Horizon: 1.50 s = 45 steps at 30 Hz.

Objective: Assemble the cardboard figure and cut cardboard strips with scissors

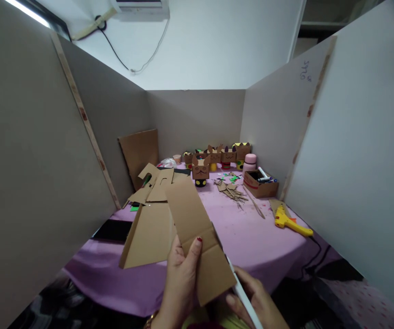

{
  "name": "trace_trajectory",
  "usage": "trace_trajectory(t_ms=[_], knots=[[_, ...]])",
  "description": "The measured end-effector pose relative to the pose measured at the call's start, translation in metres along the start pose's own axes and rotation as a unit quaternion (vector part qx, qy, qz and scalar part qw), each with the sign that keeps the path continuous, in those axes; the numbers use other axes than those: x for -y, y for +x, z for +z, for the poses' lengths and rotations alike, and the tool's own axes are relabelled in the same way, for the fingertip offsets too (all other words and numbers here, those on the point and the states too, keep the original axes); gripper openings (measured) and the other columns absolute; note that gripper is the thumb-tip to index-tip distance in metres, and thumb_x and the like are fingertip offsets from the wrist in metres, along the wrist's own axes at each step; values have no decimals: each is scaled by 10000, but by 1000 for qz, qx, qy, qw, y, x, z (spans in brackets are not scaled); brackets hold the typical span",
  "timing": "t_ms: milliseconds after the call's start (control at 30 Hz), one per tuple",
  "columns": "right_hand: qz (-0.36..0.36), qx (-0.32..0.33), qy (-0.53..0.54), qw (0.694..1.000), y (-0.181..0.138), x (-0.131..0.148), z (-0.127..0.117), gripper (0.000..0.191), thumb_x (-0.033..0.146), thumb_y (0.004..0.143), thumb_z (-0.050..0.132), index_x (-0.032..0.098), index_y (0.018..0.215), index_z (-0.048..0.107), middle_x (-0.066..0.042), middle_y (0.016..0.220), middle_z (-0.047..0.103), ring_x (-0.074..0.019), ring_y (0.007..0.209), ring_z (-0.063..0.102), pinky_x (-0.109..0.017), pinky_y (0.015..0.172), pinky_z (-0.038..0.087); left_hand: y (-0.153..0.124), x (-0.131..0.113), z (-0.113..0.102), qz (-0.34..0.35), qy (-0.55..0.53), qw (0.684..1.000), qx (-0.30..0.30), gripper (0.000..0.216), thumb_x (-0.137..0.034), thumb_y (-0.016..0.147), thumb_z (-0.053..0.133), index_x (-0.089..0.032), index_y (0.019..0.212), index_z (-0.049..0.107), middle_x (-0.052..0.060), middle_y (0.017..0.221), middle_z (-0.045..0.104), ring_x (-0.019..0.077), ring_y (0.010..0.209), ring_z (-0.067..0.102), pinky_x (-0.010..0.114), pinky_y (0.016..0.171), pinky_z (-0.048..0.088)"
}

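Note:
My left hand is closed on a long creased cardboard strip, its thumb pressed on the near face. The strip is tilted over the front of the table. My right hand is wrapped around a slim white tool whose far end lies along the strip's right edge. A narrow dark line continues up that edge; I cannot make out whether it is a blade. Just left of the strip, a larger folded cardboard sheet lies on the table.
Cut cardboard pieces lie at the left, near a black flat object. A cardboard animal figure stands before several others. Cardboard scraps, a box of markers and a yellow glue gun are on the right. Partitions enclose the table.

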State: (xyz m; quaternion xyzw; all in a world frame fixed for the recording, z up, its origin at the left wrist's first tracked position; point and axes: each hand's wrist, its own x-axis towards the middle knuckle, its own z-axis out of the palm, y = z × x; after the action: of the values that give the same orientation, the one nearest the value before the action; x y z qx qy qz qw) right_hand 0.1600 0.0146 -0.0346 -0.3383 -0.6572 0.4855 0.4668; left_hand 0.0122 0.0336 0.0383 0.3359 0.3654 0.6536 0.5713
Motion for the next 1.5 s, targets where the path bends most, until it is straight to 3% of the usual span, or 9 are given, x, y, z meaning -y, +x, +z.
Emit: trace_trajectory(t_ms=[133,267,400,533,633,900,1100,1267,1500], knots=[[15,-4,-36,999,-1,-7,-4,474,399,757,584,155,1163,551,-76,805,694,-258,758,626,-324,709,503,-1,1,0,-7,-1,1000,-1,503,-256,734,625,-215,1197,433,95,1043,673,222,879,653,340,745,521],[22,-12,-50,998,-5,-10,-5,434,380,746,596,152,1115,586,-57,722,690,-257,735,625,-355,761,493,1,2,-1,-21,12,1000,-3,505,-272,731,627,-207,1195,439,97,1024,678,225,858,659,341,728,524],[47,-18,8,999,-5,-5,0,414,351,712,659,179,1081,584,-65,837,706,-242,763,645,-343,785,492,0,2,-1,-24,17,1000,-7,551,-274,716,641,-202,1219,426,104,1019,679,230,850,659,335,708,528],[56,-50,96,993,2,-1,5,595,330,617,758,218,1136,488,-89,976,691,-251,859,654,-333,772,505,-5,5,3,-17,17,1000,-9,598,-276,702,654,-207,1243,408,111,1046,669,237,847,658,327,681,532],[44,-37,107,993,6,5,2,659,284,589,780,229,1160,457,-94,988,692,-258,860,660,-350,756,515,-9,8,5,-20,16,999,-18,605,-279,690,664,-202,1234,412,114,1057,665,239,851,656,320,676,533],[27,-35,53,998,6,5,-4,489,111,597,712,183,1068,601,-91,1000,720,-272,915,653,-316,794,508,-12,8,8,-35,13,999,-35,568,-278,670,679,-189,1184,455,101,986,696,251,848,663,338,685,536],[36,-38,81,995,3,-12,2,563,196,583,765,203,1119,591,-102,1033,712,-304,944,645,-345,798,511,5,1,-1,-72,28,996,-43,420,-344,671,673,-168,1033,555,97,938,711,239,840,667,326,712,533],[49,-34,164,985,3,-9,-2,817,354,621,762,208,1320,366,-159,1242,574,-297,1102,553,-403,941,419,3,1,0,-89,22,996,17,379,-334,718,634,-163,1048,561,105,928,711,238,794,674,342,676,539],[31,-9,158,987,5,-9,-10,787,366,663,734,182,1330,359,-153,1205,607,-279,1142,527,-394,964,401,-5,4,4,-77,39,996,6,348,-316,730,628,-173,1040,560,81,914,716,233,852,663,319,687,538]])
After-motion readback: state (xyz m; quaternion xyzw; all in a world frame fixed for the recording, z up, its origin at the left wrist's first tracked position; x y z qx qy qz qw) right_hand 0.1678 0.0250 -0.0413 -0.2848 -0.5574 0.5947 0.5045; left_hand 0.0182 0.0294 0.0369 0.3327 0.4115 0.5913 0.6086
